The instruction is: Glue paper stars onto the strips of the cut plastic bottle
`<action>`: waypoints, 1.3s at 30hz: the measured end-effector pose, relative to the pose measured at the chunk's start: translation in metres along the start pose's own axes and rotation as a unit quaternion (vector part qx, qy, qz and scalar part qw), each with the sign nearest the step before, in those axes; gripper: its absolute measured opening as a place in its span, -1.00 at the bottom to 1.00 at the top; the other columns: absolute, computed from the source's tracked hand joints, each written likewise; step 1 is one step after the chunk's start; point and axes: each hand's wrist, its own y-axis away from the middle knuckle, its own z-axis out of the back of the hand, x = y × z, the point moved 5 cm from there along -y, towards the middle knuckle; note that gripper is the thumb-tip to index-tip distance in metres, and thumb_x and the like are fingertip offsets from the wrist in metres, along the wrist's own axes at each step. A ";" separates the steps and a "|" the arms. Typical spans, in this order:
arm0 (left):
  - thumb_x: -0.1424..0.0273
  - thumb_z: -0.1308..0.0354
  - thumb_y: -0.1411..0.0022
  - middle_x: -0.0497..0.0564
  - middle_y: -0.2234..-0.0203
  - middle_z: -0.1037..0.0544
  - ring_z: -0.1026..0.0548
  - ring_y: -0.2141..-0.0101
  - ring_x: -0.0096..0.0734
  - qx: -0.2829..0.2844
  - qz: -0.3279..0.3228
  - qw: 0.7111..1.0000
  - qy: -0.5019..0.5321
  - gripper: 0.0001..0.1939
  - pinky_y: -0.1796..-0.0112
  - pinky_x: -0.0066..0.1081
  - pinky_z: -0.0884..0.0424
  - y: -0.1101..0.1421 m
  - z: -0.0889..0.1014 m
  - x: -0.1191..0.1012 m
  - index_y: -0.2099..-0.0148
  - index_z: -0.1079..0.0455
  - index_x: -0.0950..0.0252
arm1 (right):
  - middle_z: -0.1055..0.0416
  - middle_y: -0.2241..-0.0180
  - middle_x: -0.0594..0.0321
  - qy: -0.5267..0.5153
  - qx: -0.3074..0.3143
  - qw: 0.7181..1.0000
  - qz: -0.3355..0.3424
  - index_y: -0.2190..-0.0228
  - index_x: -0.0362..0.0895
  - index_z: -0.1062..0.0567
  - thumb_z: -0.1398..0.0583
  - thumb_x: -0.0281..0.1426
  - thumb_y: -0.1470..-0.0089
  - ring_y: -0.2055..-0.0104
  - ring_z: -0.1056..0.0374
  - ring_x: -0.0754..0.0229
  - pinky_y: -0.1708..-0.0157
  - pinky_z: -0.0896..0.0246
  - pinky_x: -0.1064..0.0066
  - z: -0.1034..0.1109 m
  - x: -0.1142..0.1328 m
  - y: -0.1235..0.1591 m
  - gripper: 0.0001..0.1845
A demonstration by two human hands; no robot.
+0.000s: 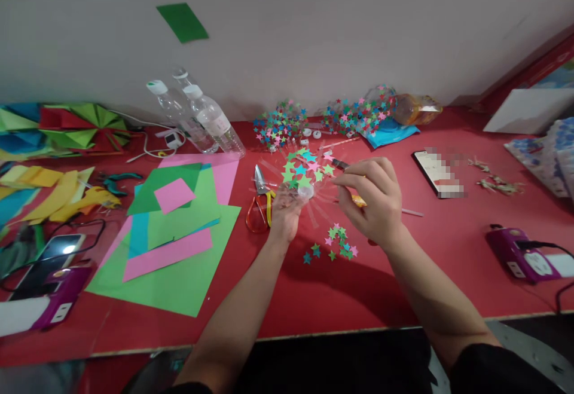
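Observation:
My left hand (286, 213) is closed around a cut clear plastic bottle piece (306, 191), whose strips fan outward. Green, blue and pink stars sit on the strips. Beside its right edge, my right hand (375, 201) has thumb and forefinger pinched together; what lies between them is too small to tell. Loose paper stars (341, 241) lie on the red table (332, 298) below the hands. To the left of the bottle piece are scissors with red handles (256, 217). A dark-tipped tool (341, 164) is partly hidden behind my right hand.
Clear bottles (215, 122) stand at the back left, near coloured paper sheets (179, 232). Star-covered decorations (281, 124), a blue packet (390, 133) and an amber bottle (417, 110) line the wall. A phone (433, 170) and a purple power strip (522, 253) lie right.

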 end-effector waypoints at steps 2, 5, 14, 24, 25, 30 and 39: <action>0.51 -0.51 0.35 -0.18 0.51 -0.55 -0.55 0.41 -0.49 0.010 -0.003 1.000 0.002 -0.61 0.22 -0.38 -0.48 0.001 -0.002 -0.001 0.48 -0.36 0.27 | -0.42 0.36 0.25 0.001 0.009 1.000 -0.009 0.32 -0.07 -0.45 -0.16 -0.54 -0.07 0.29 -0.27 0.19 0.24 -0.17 0.27 0.000 -0.001 -0.001 -0.85; 0.52 -0.51 0.37 -0.20 0.52 -0.53 -0.54 0.43 -0.54 0.006 -0.006 1.000 0.003 -0.59 0.24 -0.43 -0.48 0.001 -0.001 -0.001 0.45 -0.38 0.25 | -0.42 0.38 0.26 0.014 0.038 0.999 -0.014 0.35 -0.08 -0.46 -0.18 -0.50 -0.07 0.31 -0.25 0.19 0.25 -0.14 0.27 -0.005 -0.001 -0.001 -0.90; 0.53 -0.51 0.37 -0.21 0.53 -0.53 -0.52 0.44 -0.55 -0.013 -0.006 1.000 0.001 -0.56 0.23 -0.45 -0.46 0.001 0.003 -0.001 0.40 -0.40 0.22 | -0.42 0.36 0.23 0.025 0.096 0.995 -0.019 0.30 -0.10 -0.50 -0.20 -0.40 -0.13 0.26 -0.20 0.17 0.21 -0.08 0.27 -0.026 0.000 0.007 -0.91; 0.55 -0.48 0.32 -0.20 0.48 -0.56 -0.53 0.41 -0.54 -0.012 -0.007 1.000 -0.010 -0.60 0.21 -0.44 -0.44 0.000 0.006 0.000 0.39 -0.41 0.21 | -0.41 0.40 0.25 0.041 0.089 0.995 -0.019 0.33 -0.11 -0.50 -0.21 -0.41 -0.12 0.29 -0.19 0.18 0.21 -0.06 0.28 -0.030 0.003 0.011 -0.94; 0.54 -0.48 0.32 -0.19 0.47 -0.56 -0.53 0.40 -0.53 -0.013 -0.006 1.000 -0.012 -0.60 0.20 -0.43 -0.44 0.000 0.007 0.000 0.38 -0.41 0.21 | -0.41 0.40 0.25 0.043 0.086 0.995 -0.021 0.32 -0.11 -0.50 -0.21 -0.41 -0.11 0.29 -0.18 0.18 0.22 -0.05 0.29 -0.029 0.003 0.011 -0.94; 0.54 -0.49 0.35 -0.20 0.46 -0.56 -0.54 0.38 -0.51 -0.017 -0.004 1.000 -0.007 -0.57 0.19 -0.39 -0.44 0.000 0.005 -0.001 0.39 -0.39 0.20 | -0.41 0.39 0.24 0.034 0.080 0.995 -0.045 0.28 -0.12 -0.48 -0.21 -0.39 -0.12 0.30 -0.19 0.17 0.26 -0.04 0.30 -0.028 0.003 0.010 -0.90; 0.50 -0.51 0.37 -0.19 0.48 -0.57 -0.53 0.40 -0.53 -0.019 -0.011 1.000 -0.002 -0.60 0.22 -0.43 -0.43 0.002 0.001 -0.002 0.43 -0.42 0.21 | -0.38 0.42 0.24 -0.012 0.111 0.990 -0.081 0.25 -0.15 -0.50 -0.17 -0.36 -0.16 0.30 -0.20 0.18 0.24 -0.08 0.31 -0.034 0.000 0.010 -0.85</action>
